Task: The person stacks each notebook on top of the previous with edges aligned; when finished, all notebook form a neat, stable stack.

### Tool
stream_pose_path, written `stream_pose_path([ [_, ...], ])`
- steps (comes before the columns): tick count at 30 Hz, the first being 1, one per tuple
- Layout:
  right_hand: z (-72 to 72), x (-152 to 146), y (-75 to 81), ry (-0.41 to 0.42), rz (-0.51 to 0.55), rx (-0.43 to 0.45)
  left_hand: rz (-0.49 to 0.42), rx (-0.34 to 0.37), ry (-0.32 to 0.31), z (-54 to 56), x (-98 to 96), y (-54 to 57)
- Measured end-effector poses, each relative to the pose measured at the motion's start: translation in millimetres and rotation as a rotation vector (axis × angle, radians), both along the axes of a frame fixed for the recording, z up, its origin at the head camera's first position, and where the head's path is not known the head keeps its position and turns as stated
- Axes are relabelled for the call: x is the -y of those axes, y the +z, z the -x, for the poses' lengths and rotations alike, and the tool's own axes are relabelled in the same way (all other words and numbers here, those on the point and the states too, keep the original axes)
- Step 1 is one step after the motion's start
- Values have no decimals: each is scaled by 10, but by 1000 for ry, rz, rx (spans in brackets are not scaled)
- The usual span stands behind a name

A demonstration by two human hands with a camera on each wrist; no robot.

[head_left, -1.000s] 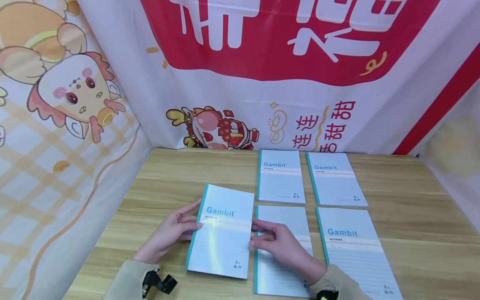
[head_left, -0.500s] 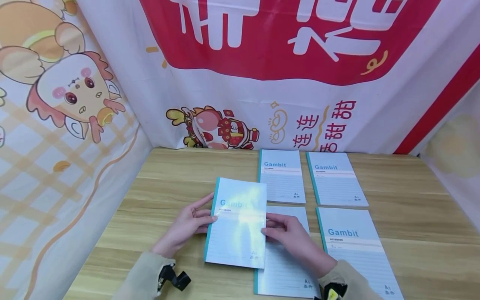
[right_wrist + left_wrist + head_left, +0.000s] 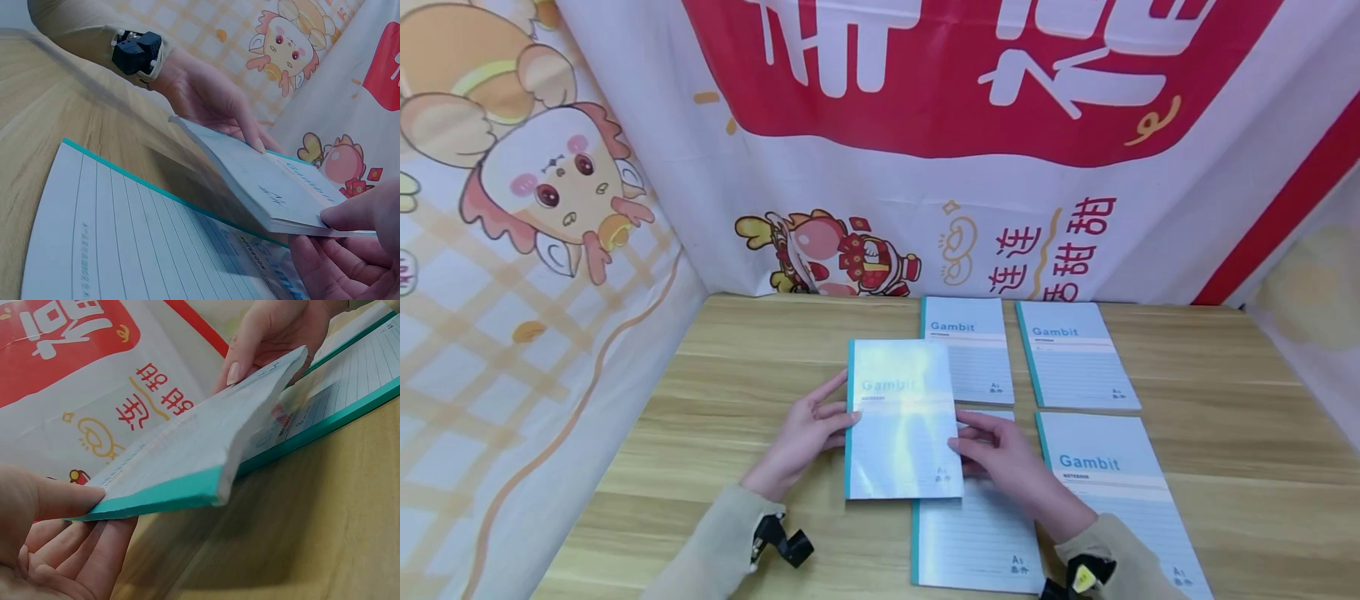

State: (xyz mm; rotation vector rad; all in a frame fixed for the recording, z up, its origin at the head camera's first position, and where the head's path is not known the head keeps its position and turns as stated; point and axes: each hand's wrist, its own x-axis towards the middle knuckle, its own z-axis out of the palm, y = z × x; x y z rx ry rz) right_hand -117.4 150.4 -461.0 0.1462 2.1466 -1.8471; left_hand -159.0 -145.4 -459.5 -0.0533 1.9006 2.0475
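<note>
Both hands hold up a pale blue notebook (image 3: 902, 433) with a teal spine and "Gambit" on its cover. My left hand (image 3: 805, 437) pinches the spine edge, thumb on top and fingers beneath, as the left wrist view shows. On the opposite edge my right hand (image 3: 1003, 458) pinches it the same way, clear in the right wrist view. The held notebook (image 3: 269, 181) is above the table, casting a shadow. Beneath it and the right hand lies a matching notebook (image 3: 977, 546), its upper left part hidden.
More matching notebooks lie on the wooden table (image 3: 760, 350): one at the back (image 3: 988, 367), partly covered by the held one, another at back right (image 3: 1078, 354), and one at front right (image 3: 1112, 492). Printed cloth (image 3: 865, 183) hangs behind and at the left.
Both hands have carried the held notebook right and away from me, from beside the front notebook to partly over it and the back one. The notebooks on the table stay put.
</note>
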Motion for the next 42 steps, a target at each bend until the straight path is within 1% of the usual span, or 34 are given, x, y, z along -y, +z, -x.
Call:
stream_pose_path([
  [5,36,-71,18,-34,-33,-23,-11,-16,9,46,-118,1],
  [8,57,-117,40,-44,-30,-29,16,-27,21,71,-179,-1],
  [10,70,-148,58,-46,-34,-32,38,-24,34,87,-210,-10],
  [13,83,-191,94,-54,-35,-38,50,-20,36,106,-240,-30],
  [15,94,-224,112,-59,-32,-42,40,-14,28,116,-255,-43],
  [17,105,-256,126,-64,-37,-50,25,-21,5,122,-267,-58],
  [23,152,-359,143,-73,-68,-79,-22,-12,-58,121,-306,-89],
  [26,175,-409,148,-77,-64,-84,-39,-6,-74,124,-324,-107],
  [28,187,-439,149,-80,-57,-86,-34,-9,-84,125,-336,-119],
  [35,212,-494,149,-105,-33,-59,12,-41,-97,137,-385,-127],
  [42,252,-545,131,-135,-41,-37,17,-53,-96,170,-458,-92],
])
